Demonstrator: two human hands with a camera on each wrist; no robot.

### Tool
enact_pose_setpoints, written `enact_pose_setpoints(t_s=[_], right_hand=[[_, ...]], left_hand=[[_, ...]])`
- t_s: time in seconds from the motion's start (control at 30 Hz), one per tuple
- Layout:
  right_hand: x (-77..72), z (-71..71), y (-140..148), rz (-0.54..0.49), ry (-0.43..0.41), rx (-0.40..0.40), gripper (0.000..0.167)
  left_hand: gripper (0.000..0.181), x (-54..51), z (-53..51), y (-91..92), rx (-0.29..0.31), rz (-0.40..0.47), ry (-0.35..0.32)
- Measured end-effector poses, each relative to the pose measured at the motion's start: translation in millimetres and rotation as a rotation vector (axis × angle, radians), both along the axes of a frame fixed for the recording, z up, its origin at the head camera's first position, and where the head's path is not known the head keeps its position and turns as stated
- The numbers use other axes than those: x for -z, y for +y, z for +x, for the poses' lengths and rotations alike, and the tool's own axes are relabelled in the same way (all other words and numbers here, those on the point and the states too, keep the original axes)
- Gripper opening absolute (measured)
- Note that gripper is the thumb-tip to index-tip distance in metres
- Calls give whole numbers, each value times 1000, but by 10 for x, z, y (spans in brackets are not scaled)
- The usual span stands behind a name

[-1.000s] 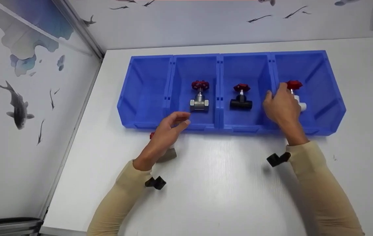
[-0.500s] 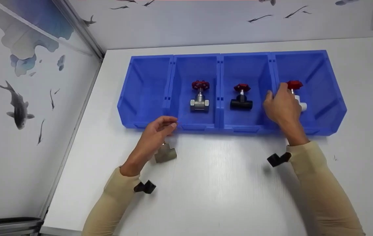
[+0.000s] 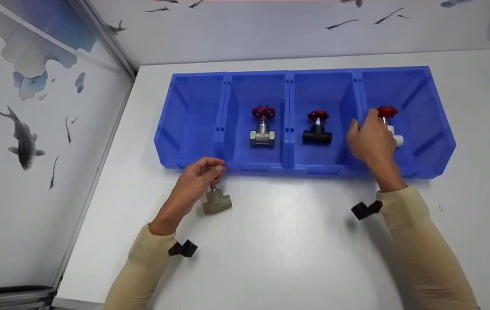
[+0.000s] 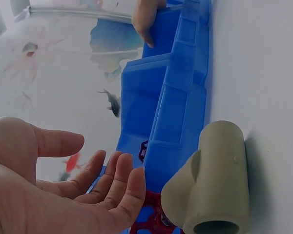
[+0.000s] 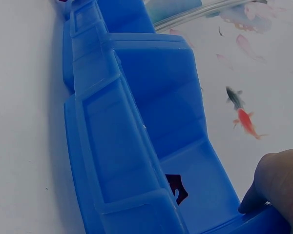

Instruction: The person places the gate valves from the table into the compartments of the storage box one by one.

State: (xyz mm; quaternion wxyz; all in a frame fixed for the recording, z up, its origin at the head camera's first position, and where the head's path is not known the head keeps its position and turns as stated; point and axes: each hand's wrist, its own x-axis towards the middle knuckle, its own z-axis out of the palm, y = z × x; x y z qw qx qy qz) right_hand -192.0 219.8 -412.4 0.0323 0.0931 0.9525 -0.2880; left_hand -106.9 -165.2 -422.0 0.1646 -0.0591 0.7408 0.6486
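My left hand (image 3: 188, 187) hovers over a tan tee-shaped valve (image 3: 216, 203) lying on the table before the blue bins. In the left wrist view its fingers are loosely bent and hold nothing; the valve's red handwheel (image 4: 154, 199) shows just behind them. My right hand (image 3: 372, 140) grips the wall between the two right-hand blue bins (image 3: 326, 170), thumb on the left side; its other fingertips are partly hidden. Beside it, a white valve with a red handwheel (image 3: 388, 111) sits in the rightmost bin, partly covered by the hand.
A metal valve (image 3: 262, 137) stands in the second bin from the left, and a black valve (image 3: 317, 137) in the third. The bins form one row on the white table (image 3: 288, 254). Printed walls (image 3: 270, 34) rise behind and at the left.
My left hand has drawn back toward the left and nearer to me, uncovering the tan valve's body. The right hand stays at the bin wall.
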Motion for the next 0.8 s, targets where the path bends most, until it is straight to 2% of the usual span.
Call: enact_pose_setpoints(t_s=[0.3,0.6,0.8], right_hand=[[6,12,2,14,38,8,56],[4,-1,-4,10,-1,0,59],[1,-6,-5,4,-10,2,59]], left_hand=[[32,44,49,-145,25,23,25],[27,38,153,-267,19,77,44],[29,78,227,-372,31,53,35]])
